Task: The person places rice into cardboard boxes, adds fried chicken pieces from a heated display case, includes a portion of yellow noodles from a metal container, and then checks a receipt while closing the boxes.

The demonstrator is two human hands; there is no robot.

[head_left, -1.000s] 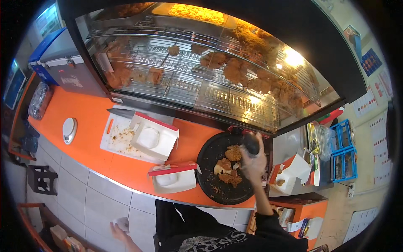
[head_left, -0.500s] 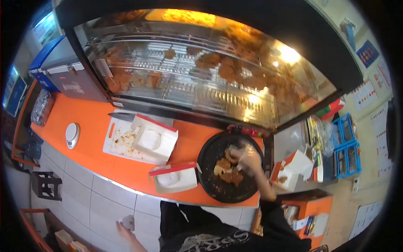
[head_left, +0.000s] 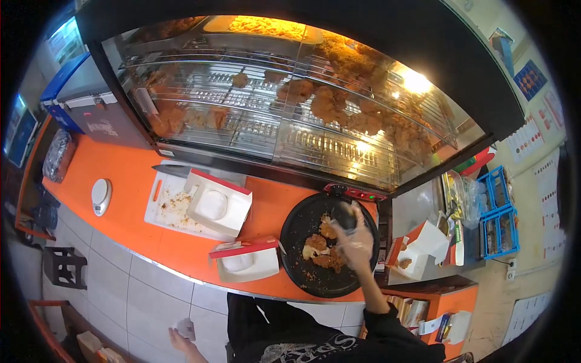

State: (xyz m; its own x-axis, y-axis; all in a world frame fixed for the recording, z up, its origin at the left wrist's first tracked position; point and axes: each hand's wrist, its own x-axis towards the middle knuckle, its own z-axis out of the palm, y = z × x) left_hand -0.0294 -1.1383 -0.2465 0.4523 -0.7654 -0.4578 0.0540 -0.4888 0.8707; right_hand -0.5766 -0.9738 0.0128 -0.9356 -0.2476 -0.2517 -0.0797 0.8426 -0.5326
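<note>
My right hand (head_left: 356, 243), in a clear plastic glove, is closed around a dark rounded pestle (head_left: 343, 216) above the far part of a round black stone mortar (head_left: 296, 266). Broken pieces of fried chicken (head_left: 324, 253) and crumbs lie in the mortar, just left of the hand. Low at the left, away from the counter, my left hand (head_left: 180, 342) grips a small grey object (head_left: 186, 328) whose kind I cannot make out. An open white box (head_left: 264, 264) with a red edge and a white rice mound stands left of the mortar.
A second box (head_left: 233, 219) with rice rests on a white cutting board (head_left: 158, 209) beside a knife (head_left: 172, 170). A kitchen scale (head_left: 102, 197) is at the left of the orange counter. The glass food warmer (head_left: 278, 121) bounds the far side; another open box (head_left: 426, 242) stands right.
My right hand was blurred over the chicken; now it is steadier, with the dark pestle plainly showing at the fingers. My left hand keeps its grey object. The view has shifted slightly.
</note>
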